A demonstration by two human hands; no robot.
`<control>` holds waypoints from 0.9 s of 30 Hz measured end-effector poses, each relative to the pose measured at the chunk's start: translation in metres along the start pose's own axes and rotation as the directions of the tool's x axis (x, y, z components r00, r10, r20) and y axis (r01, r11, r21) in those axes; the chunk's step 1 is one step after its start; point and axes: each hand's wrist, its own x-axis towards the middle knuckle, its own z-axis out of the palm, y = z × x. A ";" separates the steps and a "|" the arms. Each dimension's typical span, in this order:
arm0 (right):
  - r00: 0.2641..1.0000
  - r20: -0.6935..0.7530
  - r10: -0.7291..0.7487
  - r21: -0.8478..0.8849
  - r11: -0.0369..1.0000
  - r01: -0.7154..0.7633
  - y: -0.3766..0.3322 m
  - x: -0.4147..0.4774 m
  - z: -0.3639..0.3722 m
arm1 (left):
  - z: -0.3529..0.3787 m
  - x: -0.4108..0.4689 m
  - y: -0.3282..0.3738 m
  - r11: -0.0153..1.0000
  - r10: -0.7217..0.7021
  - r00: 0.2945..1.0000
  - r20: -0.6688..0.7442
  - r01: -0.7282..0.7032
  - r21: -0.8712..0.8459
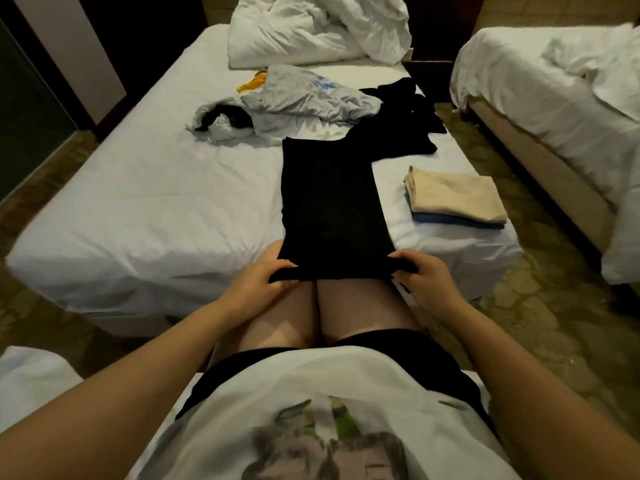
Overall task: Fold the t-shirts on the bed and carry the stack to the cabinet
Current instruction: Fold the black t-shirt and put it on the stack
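A black t-shirt (329, 202), folded into a long narrow strip, lies on the white bed (145, 202) and reaches down over my knees. My left hand (258, 284) grips its near left corner and my right hand (424, 277) grips its near right corner. To the right sits a small stack of folded shirts: a beige one (457, 194) on top of a blue one (453, 220). Farther back lie a crumpled grey t-shirt (304, 98), a white and black garment (221, 121), a yellow piece (252, 83) and more black clothing (408, 112).
A rumpled white duvet (318, 26) is heaped at the head of the bed. A second bed (554, 98) with white sheets stands to the right across a patterned floor gap (540, 289). Dark furniture stands at the back left.
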 end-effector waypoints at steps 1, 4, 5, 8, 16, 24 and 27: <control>1.000 0.021 -0.010 0.020 1.000 0.010 -0.004 0.003 -0.002 | -0.002 0.000 -0.002 1.000 0.001 0.999 -0.035 -0.001 -0.002; 0.998 0.041 -0.041 0.046 0.998 0.039 -0.016 0.017 -0.008 | -0.009 0.006 -0.008 1.000 -0.004 0.998 -0.059 0.003 -0.008; 0.998 0.047 -0.044 0.040 0.998 0.042 -0.019 0.022 -0.011 | -0.010 0.009 -0.009 0.999 -0.003 0.998 -0.063 0.000 -0.047; 0.993 0.114 -0.016 0.076 0.997 0.008 -0.022 0.037 -0.022 | -0.017 0.019 -0.008 0.982 -0.050 0.998 -0.023 0.045 -0.183; 0.993 0.114 0.042 0.248 0.966 -0.069 -0.017 0.093 -0.039 | -0.028 0.081 -0.001 0.894 -0.191 0.978 0.087 0.210 -0.395; 0.985 -0.164 0.048 0.216 0.976 -0.012 -0.023 0.242 -0.043 | -0.076 0.218 -0.033 0.615 -0.259 0.874 0.412 0.478 -0.627; 0.974 -0.220 0.062 0.219 0.976 -0.013 -0.026 0.329 -0.039 | -0.098 0.291 -0.049 0.498 -0.213 0.859 0.466 0.505 -0.705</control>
